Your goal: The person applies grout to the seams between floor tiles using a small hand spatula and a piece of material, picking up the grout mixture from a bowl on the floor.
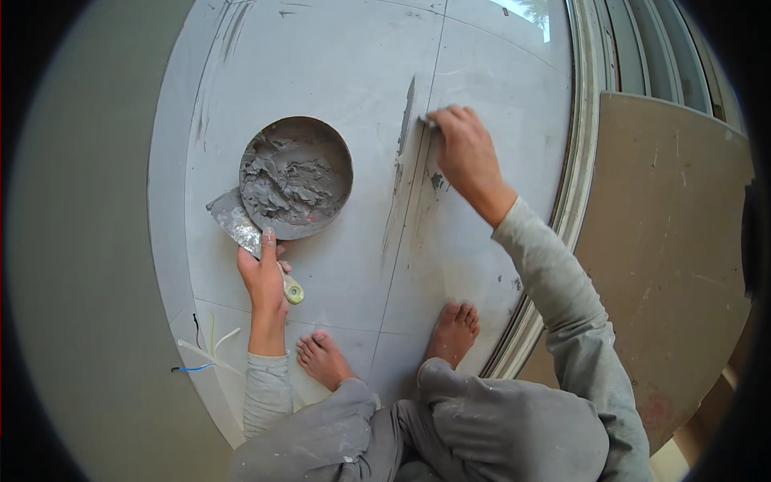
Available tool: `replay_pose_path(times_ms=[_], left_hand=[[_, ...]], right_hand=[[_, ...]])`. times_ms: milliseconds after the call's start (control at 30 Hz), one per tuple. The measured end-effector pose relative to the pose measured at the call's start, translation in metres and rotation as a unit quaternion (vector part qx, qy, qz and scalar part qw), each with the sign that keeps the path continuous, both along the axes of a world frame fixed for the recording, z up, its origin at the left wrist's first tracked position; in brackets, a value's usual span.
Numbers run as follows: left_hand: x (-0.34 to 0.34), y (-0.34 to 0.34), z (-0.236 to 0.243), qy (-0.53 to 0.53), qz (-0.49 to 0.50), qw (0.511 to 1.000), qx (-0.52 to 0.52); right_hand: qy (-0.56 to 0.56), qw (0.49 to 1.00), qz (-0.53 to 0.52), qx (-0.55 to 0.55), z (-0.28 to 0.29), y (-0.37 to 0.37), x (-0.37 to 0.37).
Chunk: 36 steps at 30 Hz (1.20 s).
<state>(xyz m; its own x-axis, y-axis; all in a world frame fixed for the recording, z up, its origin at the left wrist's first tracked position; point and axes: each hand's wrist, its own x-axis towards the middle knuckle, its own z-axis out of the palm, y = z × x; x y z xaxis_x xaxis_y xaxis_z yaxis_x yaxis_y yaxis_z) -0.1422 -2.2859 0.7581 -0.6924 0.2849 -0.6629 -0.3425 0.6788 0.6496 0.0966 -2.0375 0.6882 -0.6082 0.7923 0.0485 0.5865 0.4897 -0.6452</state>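
Note:
A round bowl of grey, lumpy paste sits left of centre above the tiled floor; whether it rests there or is held up, I cannot tell. My left hand is closed around a putty knife, its paste-smeared metal blade beside the bowl's lower left edge and its pale handle end below my fingers. The left thumb reaches the bowl's rim. Farther right, my right hand pinches a small dark, flat-edged piece beside a tile joint. My fingers hide most of that piece.
Dark grey paste streaks run along the joint in the pale floor tiles. My bare feet stand near the lower edge. Loose wires stick out at lower left. A door track and a brown board lie to the right.

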Motion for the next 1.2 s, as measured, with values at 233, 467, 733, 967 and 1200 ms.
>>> replay_pose_path(times_ms=[233, 467, 733, 967, 1200], left_hand=[[0.0, 0.008, -0.005, -0.006, 0.005, 1.0, 0.006], [-0.001, 0.015, -0.005, 0.001, 0.01, 1.0, -0.004], [0.028, 0.036, 0.01, 0.0, -0.008, 1.0, -0.007], [0.046, 0.035, 0.031, 0.015, 0.028, 0.999, -0.016], [0.033, -0.024, 0.075, 0.05, 0.027, 0.998, -0.015]], right_hand=[[0.011, 0.961, 0.143, -0.238, 0.049, -0.146, 0.04], [-0.005, 1.0, -0.026, 0.008, -0.012, 0.044, 0.015], [-0.025, 0.945, 0.149, -0.291, 0.074, -0.124, 0.091], [0.049, 0.999, 0.012, -0.011, 0.002, 0.073, 0.013], [0.025, 0.99, 0.139, -0.017, 0.004, -0.012, -0.007]])
